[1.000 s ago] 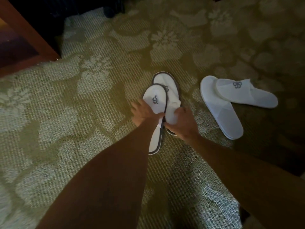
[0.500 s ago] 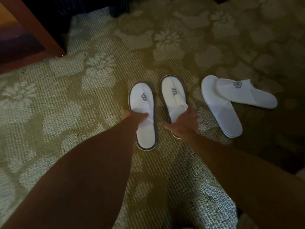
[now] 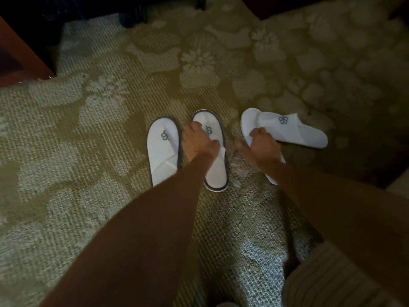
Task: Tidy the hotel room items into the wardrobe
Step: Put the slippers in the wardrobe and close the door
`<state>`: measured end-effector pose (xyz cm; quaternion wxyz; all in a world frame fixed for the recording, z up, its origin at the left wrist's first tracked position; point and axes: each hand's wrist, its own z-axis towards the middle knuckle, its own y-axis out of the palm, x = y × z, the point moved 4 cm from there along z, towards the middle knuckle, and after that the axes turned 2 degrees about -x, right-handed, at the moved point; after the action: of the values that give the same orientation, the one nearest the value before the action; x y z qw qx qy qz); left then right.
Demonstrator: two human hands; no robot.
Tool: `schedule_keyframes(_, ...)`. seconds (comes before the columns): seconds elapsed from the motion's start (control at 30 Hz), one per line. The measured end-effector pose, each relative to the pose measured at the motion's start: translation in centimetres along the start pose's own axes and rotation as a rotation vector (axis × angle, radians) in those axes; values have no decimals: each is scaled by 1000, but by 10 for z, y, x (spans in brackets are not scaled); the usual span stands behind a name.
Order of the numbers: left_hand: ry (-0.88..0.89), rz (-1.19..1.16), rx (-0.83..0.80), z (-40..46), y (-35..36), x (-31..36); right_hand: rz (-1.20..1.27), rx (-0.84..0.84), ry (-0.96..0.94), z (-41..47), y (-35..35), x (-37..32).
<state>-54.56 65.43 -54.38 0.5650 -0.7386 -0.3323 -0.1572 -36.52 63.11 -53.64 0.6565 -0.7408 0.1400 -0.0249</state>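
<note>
Head view: my right hand [image 3: 262,149] has shifted off the grey-trimmed pair [image 3: 163,151] and closes its grip loosely over the lower plain slipper [image 3: 247,120]; my left hand [image 3: 198,144] rests spread on that pair's right slipper [image 3: 215,171]. All four lie on the carpet [image 3: 88,151], none stowed; no wardrobe interior shows.

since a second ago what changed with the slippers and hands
The grey-trimmed white slipper pair, stacked before, was spread side by side. The right hand let go and moved right onto the plain white slipper. The left hand shifted to the right grey-trimmed slipper. The plain pair stayed crossed.
</note>
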Motion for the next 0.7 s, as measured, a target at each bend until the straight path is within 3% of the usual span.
schedule_keyframes(0.07, 73, -108, -125, -15, 28, 29, -29, 60, -15, 23, -14, 38)
schedule_keyframes(0.17, 31, -160, -351, -29, 70, 53, -73, 57, -119, 52, -35, 95)
schedule_keyframes(0.3, -187, -362, -590, -46, 116, 58, -136, -133, 192, 72, -20, 168)
schedule_keyframes(0.33, -233, -418, -622, -50, 126, 56, -133, -108, 147, 91, -2, 197)
schedule_keyframes(0.37, -272, -453, -650, -53, 135, 56, 39, -69, 247, 112, 15, 214)
schedule_keyframes(0.43, -315, -494, -654, -54, 145, 54, 240, 327, 573, 128, 26, 241)
schedule_keyframes(0.47, -329, -511, -642, -52, 149, 54, 345, 150, 504, 123, 40, 244)
schedule_keyframes(0.53, -380, -570, -635, -45, 159, 54, 128, -234, 261, 112, 50, 223)
schedule_keyframes(0.63, -444, -712, -654, -31, 178, 58, 37, -198, 216, 110, 37, 210)
schedule_keyframes(0.7, -461, -771, -657, -25, 186, 64, 50, -306, 204, 105, 28, 191)
